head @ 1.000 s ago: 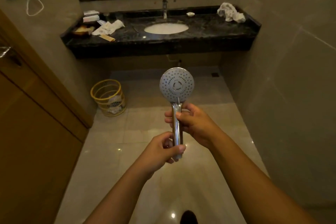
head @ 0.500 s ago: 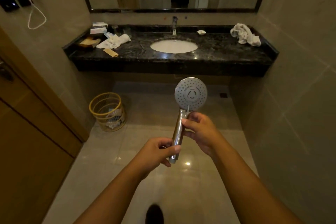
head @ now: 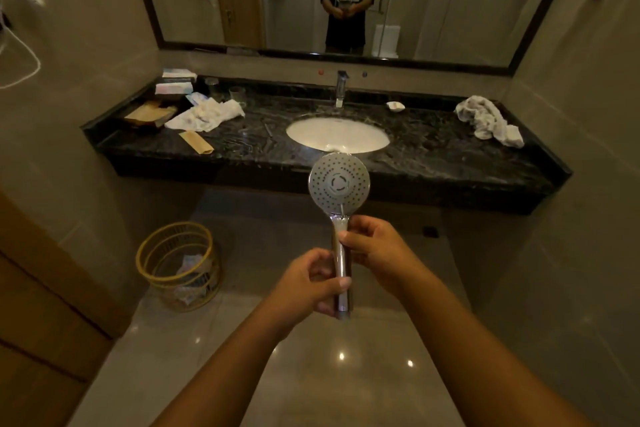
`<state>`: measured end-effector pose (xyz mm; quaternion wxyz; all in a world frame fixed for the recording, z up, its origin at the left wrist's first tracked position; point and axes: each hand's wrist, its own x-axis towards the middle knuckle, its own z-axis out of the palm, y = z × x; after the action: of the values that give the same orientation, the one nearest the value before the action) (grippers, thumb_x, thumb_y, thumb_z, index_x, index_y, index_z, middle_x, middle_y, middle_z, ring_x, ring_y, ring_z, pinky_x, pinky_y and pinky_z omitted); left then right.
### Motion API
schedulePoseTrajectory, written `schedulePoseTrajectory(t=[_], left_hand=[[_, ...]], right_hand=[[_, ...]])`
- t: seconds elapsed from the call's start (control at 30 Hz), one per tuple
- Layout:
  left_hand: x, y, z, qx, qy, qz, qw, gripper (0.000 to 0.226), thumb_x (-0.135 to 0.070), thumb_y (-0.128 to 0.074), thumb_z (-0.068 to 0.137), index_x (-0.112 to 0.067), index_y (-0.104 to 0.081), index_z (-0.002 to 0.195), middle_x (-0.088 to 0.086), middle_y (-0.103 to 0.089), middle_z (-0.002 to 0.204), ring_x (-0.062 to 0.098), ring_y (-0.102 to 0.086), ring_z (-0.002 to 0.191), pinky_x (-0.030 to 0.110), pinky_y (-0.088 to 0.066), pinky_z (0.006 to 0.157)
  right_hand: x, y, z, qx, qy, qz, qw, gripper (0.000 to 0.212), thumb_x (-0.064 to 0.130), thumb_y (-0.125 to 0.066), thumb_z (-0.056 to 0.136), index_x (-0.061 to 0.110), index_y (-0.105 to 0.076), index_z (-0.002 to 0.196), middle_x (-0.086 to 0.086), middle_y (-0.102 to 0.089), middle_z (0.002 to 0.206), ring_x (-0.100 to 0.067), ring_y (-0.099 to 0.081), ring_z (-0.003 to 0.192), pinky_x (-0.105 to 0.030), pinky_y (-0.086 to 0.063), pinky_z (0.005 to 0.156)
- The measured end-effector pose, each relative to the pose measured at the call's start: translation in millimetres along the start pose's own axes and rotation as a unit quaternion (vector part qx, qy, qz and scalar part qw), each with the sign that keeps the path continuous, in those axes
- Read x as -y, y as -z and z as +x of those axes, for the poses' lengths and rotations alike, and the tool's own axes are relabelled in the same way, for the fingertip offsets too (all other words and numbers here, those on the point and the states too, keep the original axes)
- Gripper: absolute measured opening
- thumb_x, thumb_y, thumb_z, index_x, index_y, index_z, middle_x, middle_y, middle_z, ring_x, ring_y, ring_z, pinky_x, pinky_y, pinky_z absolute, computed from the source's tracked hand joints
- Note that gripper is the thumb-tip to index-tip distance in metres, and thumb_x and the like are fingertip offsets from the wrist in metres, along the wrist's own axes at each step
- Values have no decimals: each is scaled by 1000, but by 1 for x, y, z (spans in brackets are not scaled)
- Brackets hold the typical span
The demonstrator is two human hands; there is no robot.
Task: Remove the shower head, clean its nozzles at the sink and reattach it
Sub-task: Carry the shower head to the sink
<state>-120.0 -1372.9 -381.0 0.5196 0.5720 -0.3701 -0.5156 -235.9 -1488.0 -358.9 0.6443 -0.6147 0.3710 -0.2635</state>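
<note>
A yellow wire bin (head: 178,265) stands near a wooden door (head: 38,305).

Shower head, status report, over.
Both hands, left and right, grip shower head handle. Detached, nozzles facing camera. Sink ahead, path clear.

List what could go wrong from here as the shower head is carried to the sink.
1. The shower head is held only by its smooth chrome handle, left hand low, right hand higher; a slip would likely drop it onto the tiled floor.
2. The glossy floor may be slippery underfoot.
3. The countertop carries a crumpled towel and papers; spray from rinsing could soak them.
</note>
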Motion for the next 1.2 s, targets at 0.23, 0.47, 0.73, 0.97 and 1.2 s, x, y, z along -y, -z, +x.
schedulePoseTrajectory(t=[0.23, 0.47, 0.73, 0.97, 1.2], left_hand=[[-18, 39, 110, -2, 20, 24, 1000, 31, -14, -70, 86, -14, -63, 116, 12, -71, 104, 27, -72, 94, 50, -60, 78], [-28, 70, 238, -36, 48, -1, 998, 26, -12, -69, 86, -13, -64, 112, 6, -73, 95, 19, -72, 88, 39, -59, 70], [-65, 95, 397, -110, 57, -33, 992, 27, -7, -65, 88, -14, -62, 114, 2, -71, 86, 10, -69, 77, 28, -53, 57], [-78, 126, 478, -158, 78, -44, 983, 26, -8, -67, 87, -14, -62, 112, 6, -70, 93, 13, -69, 82, 36, -54, 69], [-77, 183, 530, -192, 96, -75, 974, 24, -12, -70, 85, -11, -64, 108, 8, -71, 94, 17, -68, 83, 36, -54, 70]], right_hand=[[-1, 12, 118, 5, -31, 20, 999, 11, 9, -65, 92, 16, -71, 98, 2, -74, 84, -18, -72, 84, -30, -54, 71], [-1, 35, 248, 30, -24, 39, 998, 20, 9, -63, 93, 12, -71, 111, -10, -74, 104, -24, -72, 98, -34, -58, 83], [7, 72, 425, 100, -61, 91, 989, 18, 6, -65, 91, 6, -69, 108, -10, -74, 98, -26, -71, 93, -33, -57, 79], [18, 78, 525, 149, -84, 74, 982, 14, 6, -63, 92, 5, -70, 104, -20, -72, 101, -34, -71, 97, -43, -58, 88], [16, 47, 602, 190, -94, 57, 976, 17, 8, -66, 91, 3, -70, 106, -15, -72, 100, -36, -70, 101, -46, -58, 90]])
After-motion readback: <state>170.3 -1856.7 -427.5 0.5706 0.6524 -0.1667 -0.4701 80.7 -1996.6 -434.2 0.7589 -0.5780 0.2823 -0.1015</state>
